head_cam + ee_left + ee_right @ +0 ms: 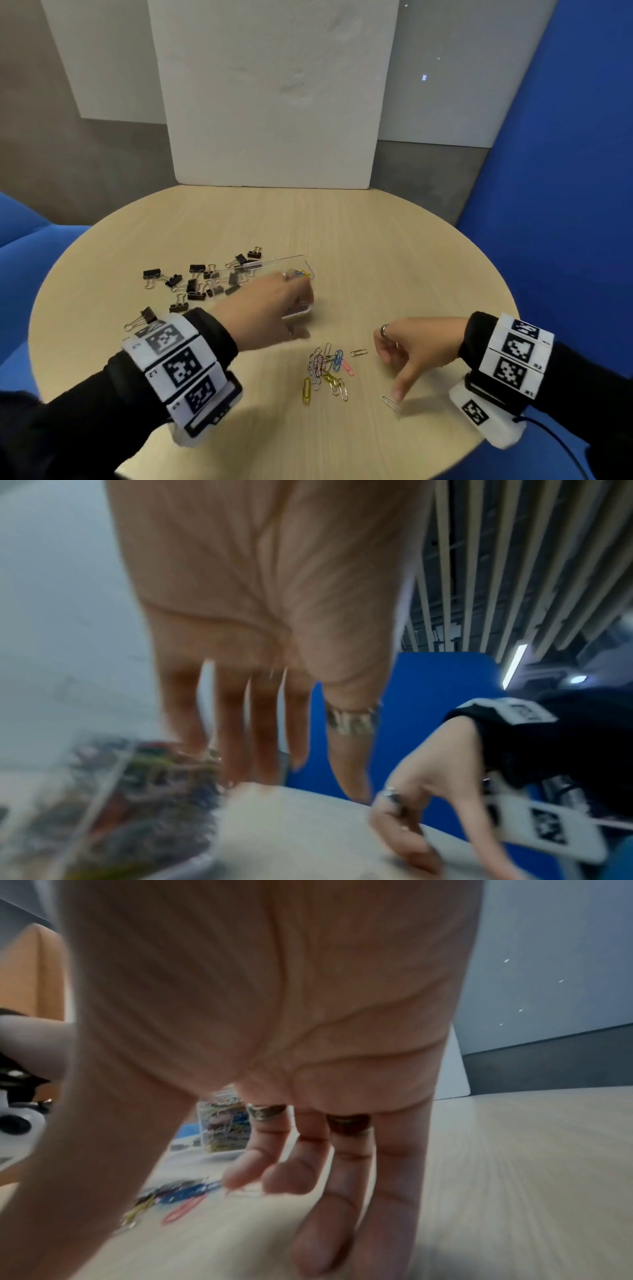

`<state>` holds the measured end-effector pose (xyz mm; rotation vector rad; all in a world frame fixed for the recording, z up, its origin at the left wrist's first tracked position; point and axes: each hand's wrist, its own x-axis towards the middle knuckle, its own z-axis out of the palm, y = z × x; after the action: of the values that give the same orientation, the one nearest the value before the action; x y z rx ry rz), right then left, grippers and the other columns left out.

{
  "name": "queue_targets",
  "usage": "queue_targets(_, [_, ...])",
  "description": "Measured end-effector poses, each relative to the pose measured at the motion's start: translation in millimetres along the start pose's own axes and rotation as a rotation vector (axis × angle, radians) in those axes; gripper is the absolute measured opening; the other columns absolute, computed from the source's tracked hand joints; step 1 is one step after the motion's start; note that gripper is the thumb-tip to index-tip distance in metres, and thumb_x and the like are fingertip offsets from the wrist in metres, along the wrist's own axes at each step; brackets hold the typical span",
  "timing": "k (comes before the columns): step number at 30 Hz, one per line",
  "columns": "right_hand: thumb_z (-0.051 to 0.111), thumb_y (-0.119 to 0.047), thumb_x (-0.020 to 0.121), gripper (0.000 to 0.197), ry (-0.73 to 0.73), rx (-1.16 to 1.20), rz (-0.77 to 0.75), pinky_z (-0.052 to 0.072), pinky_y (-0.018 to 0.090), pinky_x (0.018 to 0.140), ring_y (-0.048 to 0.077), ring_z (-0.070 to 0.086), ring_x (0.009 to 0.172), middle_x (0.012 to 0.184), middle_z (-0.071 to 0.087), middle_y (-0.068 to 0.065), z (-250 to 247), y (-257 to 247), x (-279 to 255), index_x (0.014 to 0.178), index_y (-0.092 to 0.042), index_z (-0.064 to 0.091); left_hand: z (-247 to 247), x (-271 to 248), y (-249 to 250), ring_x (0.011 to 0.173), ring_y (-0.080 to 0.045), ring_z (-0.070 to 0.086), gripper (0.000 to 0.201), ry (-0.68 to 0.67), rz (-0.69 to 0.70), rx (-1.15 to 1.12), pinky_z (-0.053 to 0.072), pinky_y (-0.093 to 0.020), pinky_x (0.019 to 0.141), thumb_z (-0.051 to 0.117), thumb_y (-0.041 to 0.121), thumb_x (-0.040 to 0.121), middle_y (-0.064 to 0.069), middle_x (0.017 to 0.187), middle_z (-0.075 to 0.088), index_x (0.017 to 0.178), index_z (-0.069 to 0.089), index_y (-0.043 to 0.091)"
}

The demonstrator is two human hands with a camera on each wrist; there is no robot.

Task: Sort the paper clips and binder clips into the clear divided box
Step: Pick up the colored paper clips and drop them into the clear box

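The clear divided box point(274, 262) lies mid-table with coloured paper clips point(301, 273) in its right end. My left hand point(294, 308) is blurred above that end, its fingers hanging straight over the box point(113, 791) with nothing visibly held. Loose coloured paper clips point(325, 370) are heaped near the front. To their right my right hand point(397, 387) reaches down, with one digit tip beside a lone silver paper clip point(391, 403); its other fingers are loosely bent. Black binder clips point(191, 281) lie scattered left of the box.
The round wooden table point(394, 257) has bare surface at the back and right. A white foam board point(274, 102) leans behind it. Blue seating point(555, 171) surrounds the table. Another single paper clip point(358, 352) lies between the heap and my right hand.
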<state>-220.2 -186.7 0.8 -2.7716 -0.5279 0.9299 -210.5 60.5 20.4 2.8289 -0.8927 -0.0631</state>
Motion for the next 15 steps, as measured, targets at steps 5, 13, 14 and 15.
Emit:
queue_targets(5, [0.085,-0.044,0.058,0.057,0.000,-0.075,0.013,0.031,0.025,0.055,0.012,0.036,0.065,0.075,0.044,-0.007,14.8,-2.1,9.2,0.080,-0.021,0.037,20.3,-3.6,15.3,0.086,-0.015,0.048,0.057,-0.550,-0.124,0.066,0.045,-0.030,0.078,0.069,0.046,0.076,-0.002,0.113,0.059,0.118,0.047,0.016])
queue_targets(13, [0.080,-0.049,0.062,0.058,0.188,-0.047,-0.001,0.033,0.028,0.059,0.017,0.042,0.074,0.082,0.042,-0.006,7.0,-14.0,32.1,0.088,-0.017,0.039,35.4,25.3,28.7,0.072,-0.019,0.051,0.032,-0.476,-0.145,0.123,0.043,-0.028,0.054,0.060,0.005,0.083,-0.011,0.107,0.064,0.113,0.050,0.004])
queue_targets(14, [0.079,-0.049,0.064,0.057,0.206,-0.040,0.000,0.035,0.028,0.062,0.017,0.044,0.078,0.086,0.043,-0.006,4.7,-15.3,33.3,0.091,-0.018,0.040,35.3,27.8,28.8,0.075,-0.020,0.052,0.032,-0.448,-0.158,0.112,0.043,-0.027,0.053,0.056,0.003,0.084,-0.011,0.106,0.064,0.115,0.049,0.004])
queue_targets(15, [0.078,-0.049,0.066,0.054,0.224,-0.019,0.010,0.037,0.027,0.067,0.017,0.046,0.082,0.090,0.044,-0.005,2.7,-15.0,33.9,0.094,-0.019,0.042,34.9,29.4,28.5,0.078,-0.022,0.053,0.032,-0.420,-0.169,0.088,0.043,-0.027,0.055,0.054,0.004,0.086,-0.011,0.105,0.062,0.117,0.048,0.005])
